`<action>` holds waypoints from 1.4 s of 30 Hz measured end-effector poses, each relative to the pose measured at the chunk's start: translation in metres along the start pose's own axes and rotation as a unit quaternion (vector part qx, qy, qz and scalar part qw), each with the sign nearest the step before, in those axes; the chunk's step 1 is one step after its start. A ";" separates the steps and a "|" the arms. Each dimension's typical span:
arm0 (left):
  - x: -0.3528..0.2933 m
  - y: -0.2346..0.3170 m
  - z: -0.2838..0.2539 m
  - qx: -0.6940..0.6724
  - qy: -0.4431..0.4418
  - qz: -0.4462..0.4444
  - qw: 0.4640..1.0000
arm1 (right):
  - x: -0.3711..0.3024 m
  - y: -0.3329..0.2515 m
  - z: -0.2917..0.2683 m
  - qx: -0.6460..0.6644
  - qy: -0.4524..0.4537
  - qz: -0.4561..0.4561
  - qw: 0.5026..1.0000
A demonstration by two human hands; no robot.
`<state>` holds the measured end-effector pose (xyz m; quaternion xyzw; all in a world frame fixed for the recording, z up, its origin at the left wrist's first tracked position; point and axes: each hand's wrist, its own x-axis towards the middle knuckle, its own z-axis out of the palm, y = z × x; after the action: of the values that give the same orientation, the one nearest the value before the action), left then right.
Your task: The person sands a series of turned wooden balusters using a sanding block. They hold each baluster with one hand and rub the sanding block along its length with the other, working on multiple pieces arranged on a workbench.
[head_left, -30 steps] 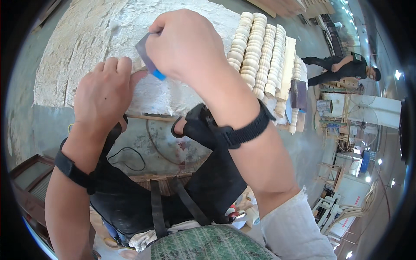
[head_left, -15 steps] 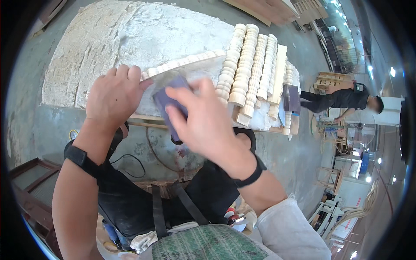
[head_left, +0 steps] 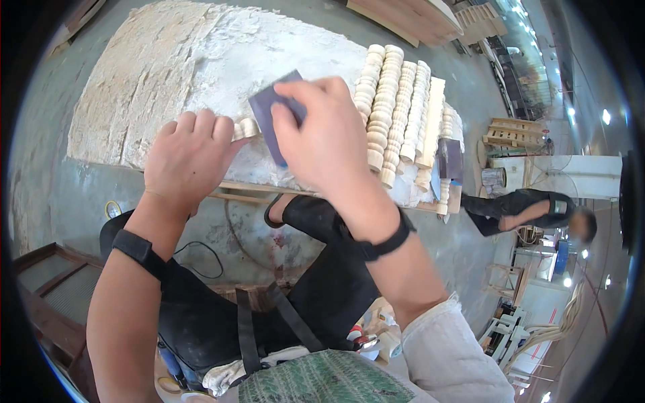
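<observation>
My left hand (head_left: pixel 191 158) grips a pale turned wooden spindle (head_left: pixel 246 127), pinning it on the dusty white worktop (head_left: pixel 154 67). Only a short beaded bit of the spindle shows between my two hands. My right hand (head_left: pixel 329 134) presses a purple-grey sanding sheet (head_left: pixel 272 111) down over the spindle, just right of the left hand. A black band sits on each of my wrists.
Several turned spindles (head_left: pixel 393 94) lie side by side on the right of the worktop. A dark block (head_left: pixel 449 158) rests at its right end. Another person (head_left: pixel 531 211) bends over on the concrete floor to the right. Wooden frames (head_left: pixel 510 134) stand beyond.
My right hand with the sanding sheet slid down toward me, then back up along the spindle. The left hand stayed gripping the spindle. The person at the right moved nearer and lower.
</observation>
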<state>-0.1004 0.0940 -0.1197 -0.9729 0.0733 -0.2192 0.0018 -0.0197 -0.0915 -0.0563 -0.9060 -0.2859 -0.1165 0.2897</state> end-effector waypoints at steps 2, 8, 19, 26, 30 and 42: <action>0.001 0.000 0.001 0.008 -0.009 0.000 1.000 | 0.022 -0.003 0.010 -0.057 -0.036 -0.008 0.998; 0.006 -0.007 -0.003 -0.021 -0.024 -0.008 0.999 | 0.005 -0.007 0.015 -0.020 0.007 -0.023 0.999; 0.007 -0.001 -0.003 -0.026 -0.013 0.000 1.000 | 0.045 -0.007 0.021 -0.101 -0.105 -0.004 0.989; 0.014 -0.003 -0.007 -0.052 -0.069 -0.022 0.996 | -0.069 0.001 -0.024 0.029 -0.059 0.003 0.998; 0.013 -0.014 -0.012 -0.028 -0.073 0.001 0.997 | -0.088 0.026 -0.048 0.090 -0.027 0.007 0.996; 0.016 -0.004 -0.016 -0.048 -0.055 -0.014 0.997 | -0.047 0.021 -0.029 0.189 -0.026 0.066 0.979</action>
<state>-0.0925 0.0965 -0.0987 -0.9834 0.0696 -0.1620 -0.0439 -0.0472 -0.1439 -0.0606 -0.8543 -0.2498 -0.0170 0.4554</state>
